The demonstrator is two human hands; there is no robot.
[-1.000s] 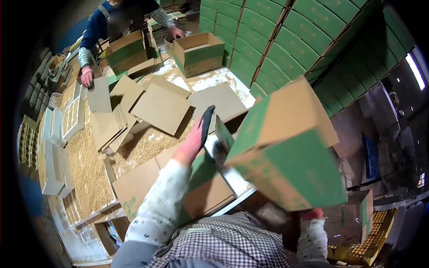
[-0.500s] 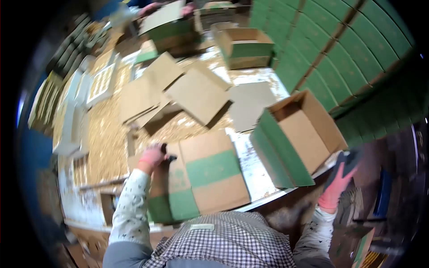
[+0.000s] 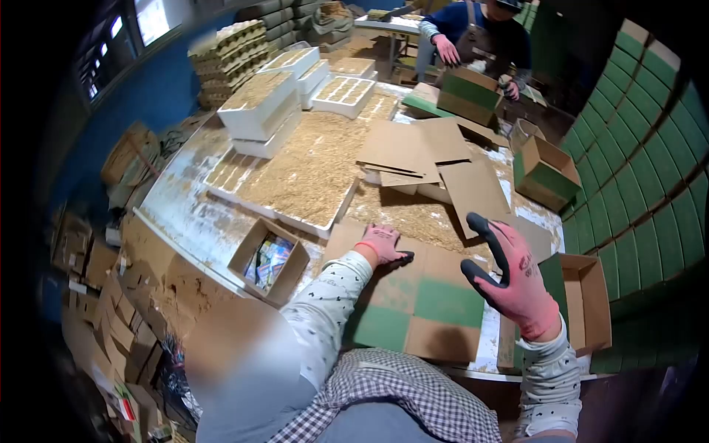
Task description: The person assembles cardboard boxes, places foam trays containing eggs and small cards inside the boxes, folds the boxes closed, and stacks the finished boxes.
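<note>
**Left palm down, right hand in the air, flat carton at the near edge**

So the flattened brown-and-green cardboard carton (image 3: 447, 299) is lying on the whitish, crumb-strewn counter (image 3: 181, 188), right up against the wearer's side, probably for easy reach. The left hand (image 3: 382, 244), in a pink-and-black glove, rests on its far left part with fingers spread; looks like it's steadying it, grip not closed on anything. The right hand (image 3: 518, 277), gloved the same, hangs above the carton's right side, thumb and fingers wide apart, grip empty. An open-topped brown-and-green cardboard box (image 3: 591, 299) sits just to the right, likely parked there to leave working room.
</note>
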